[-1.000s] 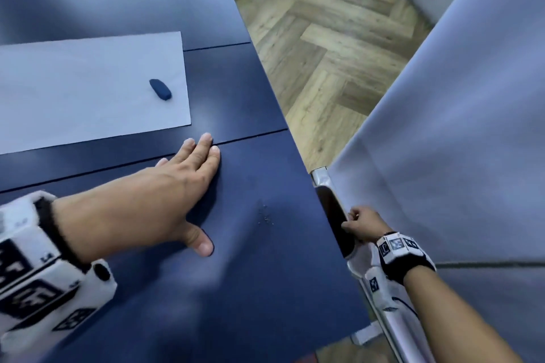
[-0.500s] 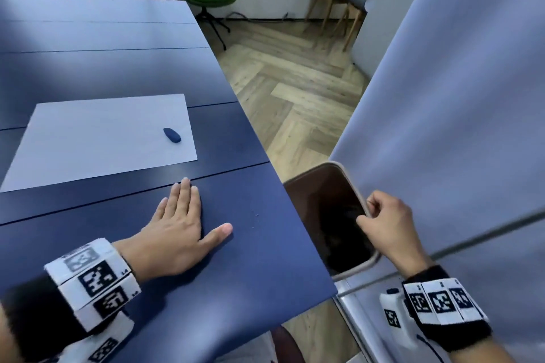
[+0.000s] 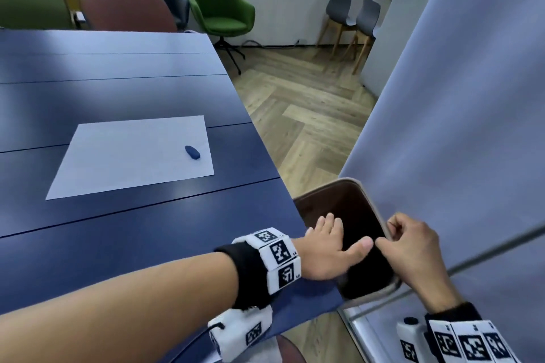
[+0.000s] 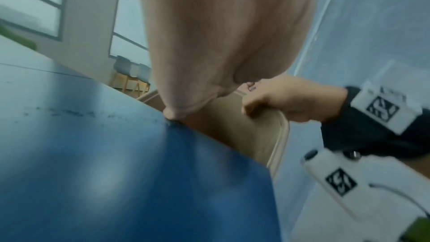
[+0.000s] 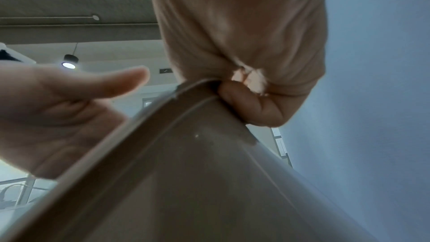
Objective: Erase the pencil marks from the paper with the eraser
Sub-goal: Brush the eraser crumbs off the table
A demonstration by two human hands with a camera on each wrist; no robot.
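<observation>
A white sheet of paper (image 3: 129, 156) lies on the dark blue table (image 3: 118, 244), and I make out no pencil marks on it. The small dark blue eraser (image 3: 192, 152) rests on the sheet near its right edge, with no hand on it. My left hand (image 3: 333, 242) lies flat with straight fingers at the table's right edge and reaches out over a beige bin (image 3: 348, 186). My right hand (image 3: 407, 244) grips the bin's rim (image 5: 186, 135) and holds the bin against the table edge. Dark crumbs (image 4: 69, 113) are scattered on the tabletop behind the left palm (image 4: 221, 34).
A pale blue partition (image 3: 457, 127) stands close on the right, behind the bin. Herringbone wood floor (image 3: 300, 115) lies between it and the table. Several chairs, among them a green one (image 3: 221, 9), stand along the far side under the windows.
My left hand has slid right across the tabletop to the edge and now reaches over the bin. My right hand has brought the bin up against the table edge. The head view has tilted up.
</observation>
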